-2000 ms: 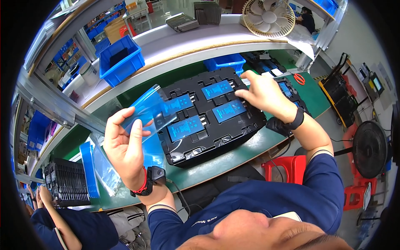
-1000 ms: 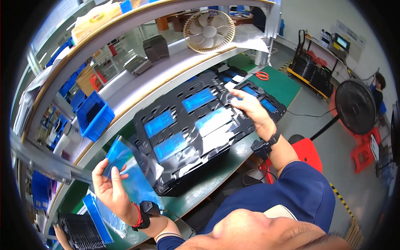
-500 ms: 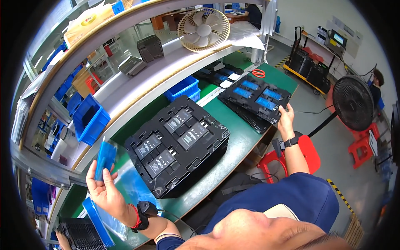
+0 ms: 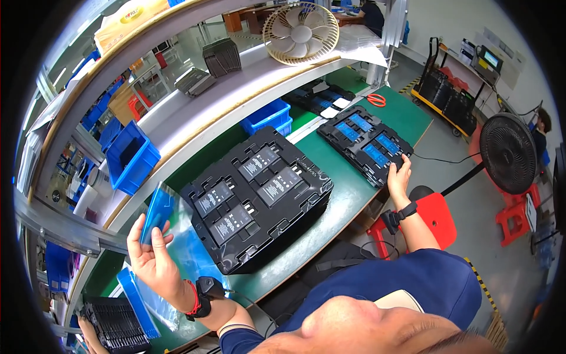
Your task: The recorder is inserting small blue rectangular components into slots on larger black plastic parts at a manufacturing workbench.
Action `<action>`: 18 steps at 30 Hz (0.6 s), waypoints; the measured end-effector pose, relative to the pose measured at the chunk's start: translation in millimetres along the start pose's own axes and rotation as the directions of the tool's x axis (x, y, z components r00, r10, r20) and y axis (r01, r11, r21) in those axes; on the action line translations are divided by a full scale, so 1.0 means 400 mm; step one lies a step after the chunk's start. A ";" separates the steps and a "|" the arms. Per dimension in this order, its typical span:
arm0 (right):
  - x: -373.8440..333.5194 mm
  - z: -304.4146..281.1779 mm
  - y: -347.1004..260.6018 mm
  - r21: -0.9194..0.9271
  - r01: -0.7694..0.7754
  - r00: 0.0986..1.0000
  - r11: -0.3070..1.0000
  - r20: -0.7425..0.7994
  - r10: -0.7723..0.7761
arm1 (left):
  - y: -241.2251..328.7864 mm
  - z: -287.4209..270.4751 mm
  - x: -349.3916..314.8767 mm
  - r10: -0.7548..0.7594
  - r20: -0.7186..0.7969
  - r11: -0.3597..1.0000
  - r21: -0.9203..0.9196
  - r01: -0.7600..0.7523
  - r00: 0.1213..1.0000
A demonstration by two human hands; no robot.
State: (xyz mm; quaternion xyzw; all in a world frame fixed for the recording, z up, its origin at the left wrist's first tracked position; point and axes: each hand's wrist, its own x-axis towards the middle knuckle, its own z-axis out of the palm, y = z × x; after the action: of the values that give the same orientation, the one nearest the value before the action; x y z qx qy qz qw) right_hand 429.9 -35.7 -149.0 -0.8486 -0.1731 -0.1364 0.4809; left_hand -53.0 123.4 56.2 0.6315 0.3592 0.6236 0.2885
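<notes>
My left hand (image 4: 154, 262) is closed around a small bundle of translucent blue film sheets (image 4: 158, 211), held upright left of the central tray stack. My right hand (image 4: 400, 177) rests at the near right corner of a black plastic tray (image 4: 367, 140), thumb and fingers apart. Four-sided pockets in that tray hold several flat pieces with blue faces (image 4: 375, 154). Between my hands stands a taller stack of black trays (image 4: 277, 227). Several flat black batteries with printed labels (image 4: 257, 163) lie in its top tray.
Clear plastic sheeting (image 4: 197, 251) covers the bench near my left forearm. Blue bins (image 4: 268, 118) stand behind the stack and on the shelf. Red scissors (image 4: 376, 100) lie at the far right. A black floor fan (image 4: 508, 152) and a red stool (image 4: 439, 221) stand beside the green bench (image 4: 295, 248).
The right-hand tray has come down from a tilted position and now lies lined up with what is beneath it. My right fingers have loosened at its corner. The film stays in my left hand.
</notes>
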 end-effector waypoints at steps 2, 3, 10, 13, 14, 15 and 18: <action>-0.015 -0.004 -0.016 0.049 -0.067 0.996 0.997 0.057 0.064 | 0.001 0.006 0.001 0.002 0.014 1.000 -0.005 -0.002 1.000; -0.014 0.012 0.001 0.028 -0.030 0.999 0.999 0.032 0.029 | 0.001 0.010 0.001 0.002 0.019 1.000 -0.007 -0.002 1.000; 0.021 0.042 0.023 -0.133 -0.055 0.998 0.990 0.020 0.058 | 0.006 0.011 -0.004 0.018 0.029 1.000 0.014 -0.018 0.999; 0.009 0.032 0.005 -0.127 -0.063 0.993 0.990 0.096 0.075 | 0.007 0.008 -0.006 0.025 0.019 0.999 0.024 -0.025 1.000; 0.005 0.027 0.008 -0.130 -0.066 0.993 0.989 0.091 0.078 | 0.007 0.008 -0.006 0.029 0.017 0.999 0.028 -0.029 0.999; 0.002 0.022 0.012 -0.142 -0.048 0.991 0.989 0.114 0.064 | 0.005 0.008 -0.006 0.028 0.028 0.999 0.035 -0.029 0.999; 0.005 0.011 0.010 -0.171 -0.041 0.987 0.985 0.146 0.066 | 0.004 0.019 -0.005 0.018 0.054 1.000 0.023 -0.019 0.998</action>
State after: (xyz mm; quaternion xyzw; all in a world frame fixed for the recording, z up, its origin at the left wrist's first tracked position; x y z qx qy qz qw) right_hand 433.5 -33.4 -153.4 -0.8981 -0.1741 -0.0730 0.3971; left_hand -45.0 121.5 56.1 0.6547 0.3526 0.6049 0.2848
